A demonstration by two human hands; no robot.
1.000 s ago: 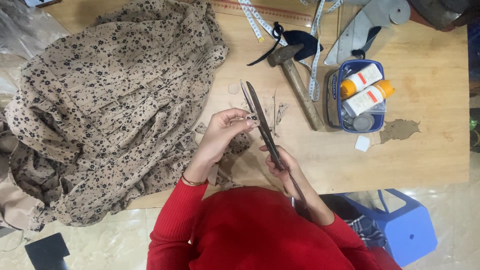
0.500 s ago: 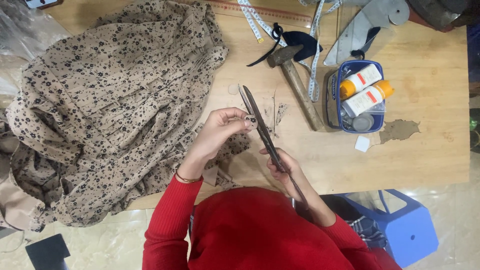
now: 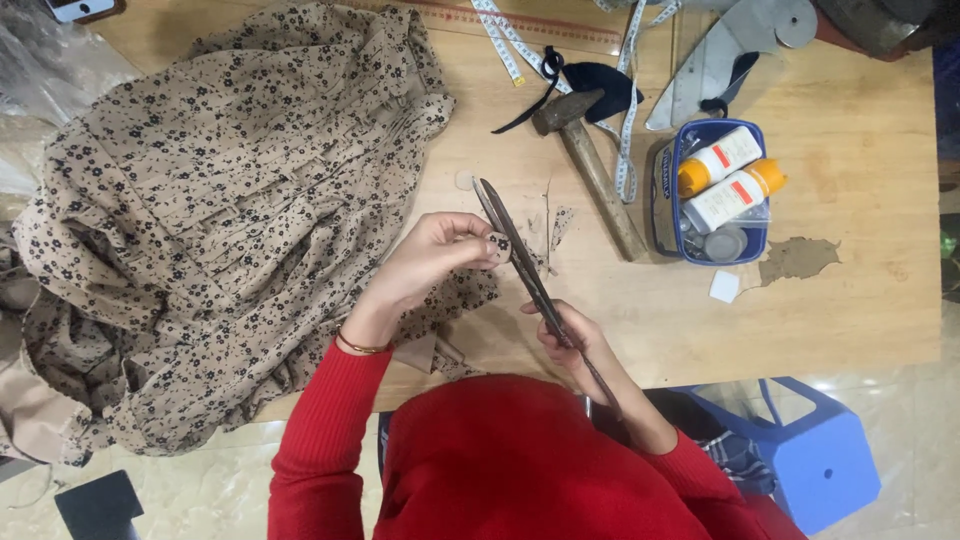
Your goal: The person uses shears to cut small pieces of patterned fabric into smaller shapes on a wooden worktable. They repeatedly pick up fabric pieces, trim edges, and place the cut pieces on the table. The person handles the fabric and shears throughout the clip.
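My right hand [image 3: 578, 345] grips the handles of long dark scissors [image 3: 515, 245], whose blades point up and away over the wooden table [image 3: 860, 250]. My left hand [image 3: 435, 255] pinches a small scrap of floral fabric [image 3: 498, 246] right against the blades. A large beige garment with a dark flower print [image 3: 220, 210] is spread on the table's left half, and its edge lies under my left wrist. Small fabric clippings [image 3: 558, 222] lie just beyond the scissors.
A hammer [image 3: 585, 150] lies past the scissors. A blue tray [image 3: 665, 215] holds two white bottles with orange caps. Measuring tapes [image 3: 505, 38], a dark fabric piece [image 3: 600, 80] and a grey metal tool [image 3: 715, 55] sit at the far edge. A blue stool [image 3: 820, 460] stands lower right.
The hands and scissors have stayed almost in place; my left fingers have shifted slightly on the scrap at the blades.
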